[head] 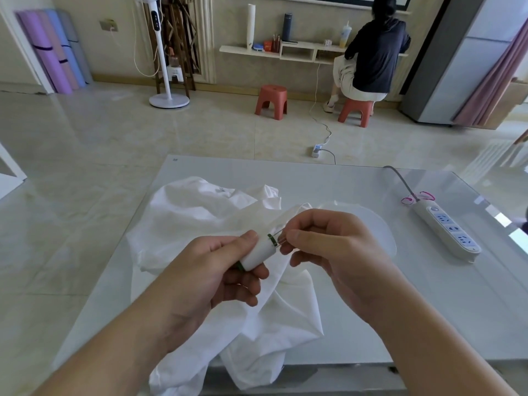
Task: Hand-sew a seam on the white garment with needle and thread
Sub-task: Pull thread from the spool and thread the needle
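A crumpled white garment (200,224) lies spread on the glass table (371,310), with one part hanging over the near edge. Above it my left hand (211,270) grips a small white spool of thread with green rims (258,254), tilted up to the right. My right hand (323,247) pinches thin needles or thread ends (279,238) sticking out of the spool's upper end. These are too fine to tell apart.
A white power strip (445,230) with a grey cable lies on the table's right side. Beyond the table are a tiled floor, two red stools (271,101), a standing fan (164,67) and a seated person (371,58) facing the wall.
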Demonstrator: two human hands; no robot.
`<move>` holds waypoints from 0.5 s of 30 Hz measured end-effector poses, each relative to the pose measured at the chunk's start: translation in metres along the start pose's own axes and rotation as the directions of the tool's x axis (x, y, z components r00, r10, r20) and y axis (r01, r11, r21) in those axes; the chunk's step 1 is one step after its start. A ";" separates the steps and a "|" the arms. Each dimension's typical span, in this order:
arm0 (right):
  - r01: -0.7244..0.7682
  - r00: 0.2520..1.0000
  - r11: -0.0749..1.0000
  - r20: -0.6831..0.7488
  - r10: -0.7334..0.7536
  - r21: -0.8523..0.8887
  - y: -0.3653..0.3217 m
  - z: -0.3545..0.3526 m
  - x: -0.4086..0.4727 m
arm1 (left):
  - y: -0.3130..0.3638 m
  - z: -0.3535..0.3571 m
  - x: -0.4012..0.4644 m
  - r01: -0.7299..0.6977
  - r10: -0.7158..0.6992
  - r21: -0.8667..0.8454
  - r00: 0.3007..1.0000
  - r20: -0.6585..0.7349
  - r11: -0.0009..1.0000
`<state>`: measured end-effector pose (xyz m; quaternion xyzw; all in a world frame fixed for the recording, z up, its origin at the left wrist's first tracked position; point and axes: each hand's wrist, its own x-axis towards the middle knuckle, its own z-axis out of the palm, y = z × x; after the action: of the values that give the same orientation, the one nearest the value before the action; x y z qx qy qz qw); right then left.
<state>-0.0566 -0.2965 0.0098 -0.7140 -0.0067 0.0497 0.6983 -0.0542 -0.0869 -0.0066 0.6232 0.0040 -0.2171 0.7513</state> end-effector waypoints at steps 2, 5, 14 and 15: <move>-0.013 1.000 0.997 0.019 0.012 0.075 0.000 -0.003 0.001 | 0.000 0.000 0.000 -0.001 0.001 -0.020 1.000 0.006 1.000; -0.041 0.999 0.988 0.030 0.037 0.147 -0.001 -0.005 0.001 | -0.001 0.000 0.000 0.009 -0.008 -0.041 1.000 0.012 0.999; -0.031 0.999 0.999 -0.017 0.032 0.034 -0.005 0.004 -0.002 | -0.005 0.000 -0.001 0.009 -0.008 -0.024 0.998 0.057 1.000; -0.029 0.999 0.999 -0.027 0.030 0.025 -0.005 0.005 -0.002 | -0.006 0.000 -0.001 0.001 0.000 -0.002 0.998 0.060 1.000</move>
<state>-0.0582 -0.2919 0.0150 -0.7062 0.0140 0.0502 0.7061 -0.0570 -0.0877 -0.0116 0.6156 -0.0182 -0.2359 0.7517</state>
